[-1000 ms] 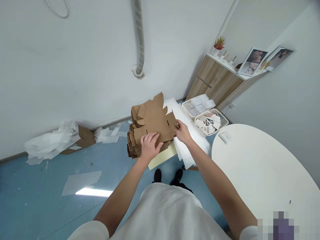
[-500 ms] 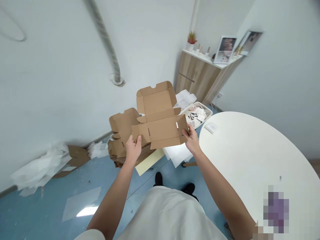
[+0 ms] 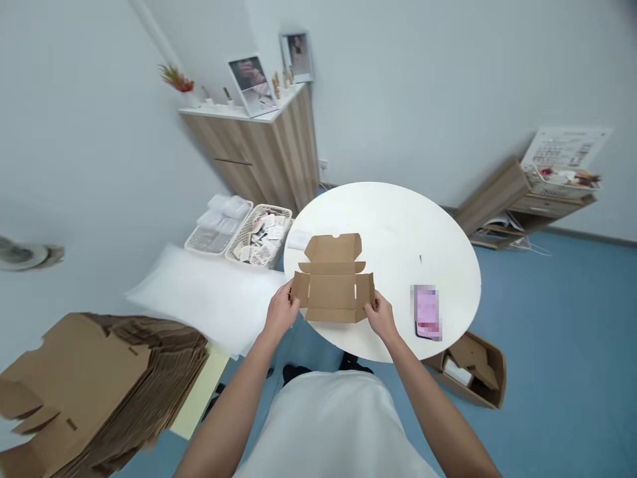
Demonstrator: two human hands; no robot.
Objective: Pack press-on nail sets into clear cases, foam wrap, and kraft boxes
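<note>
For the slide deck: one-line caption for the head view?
Both hands, left hand and right hand, hold a flat cardboard box blank over the round white table.

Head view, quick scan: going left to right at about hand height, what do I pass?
Stack of flat cardboard blanks → white foam sheets → left hand → unfolded cardboard box → right hand → blurred pink item on the round white table → open carton on the floor.

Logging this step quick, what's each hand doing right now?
Left hand: closed on the left edge of the flat cardboard box blank.
Right hand: closed on its right edge.
</note>
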